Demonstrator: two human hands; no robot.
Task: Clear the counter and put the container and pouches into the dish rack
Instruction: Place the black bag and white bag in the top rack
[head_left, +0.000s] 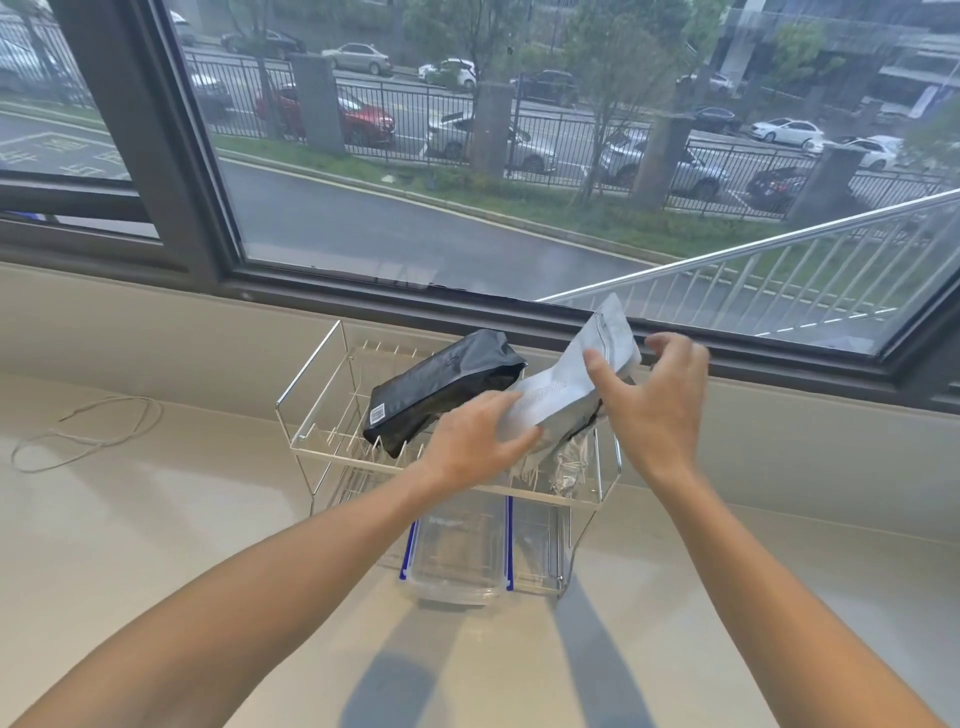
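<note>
A white wire dish rack (311, 415) stands on the counter by the window. A black pouch (441, 384) lies across its top tier. To its right, a silver pouch (566, 384) leans tilted over the rack. My left hand (467, 447) grips its lower end. My right hand (654, 410) holds its upper part, thumb in front and fingers curved behind. A crinkled foil pouch (569, 465) shows beneath it in the rack. A clear container (457, 556) with blue clips sits on the lower tier.
The beige counter (156, 545) spreads around the rack. A loop of thin wire (88, 431) lies at the far left. A low backsplash ledge and a large window (415, 208) run right behind the rack.
</note>
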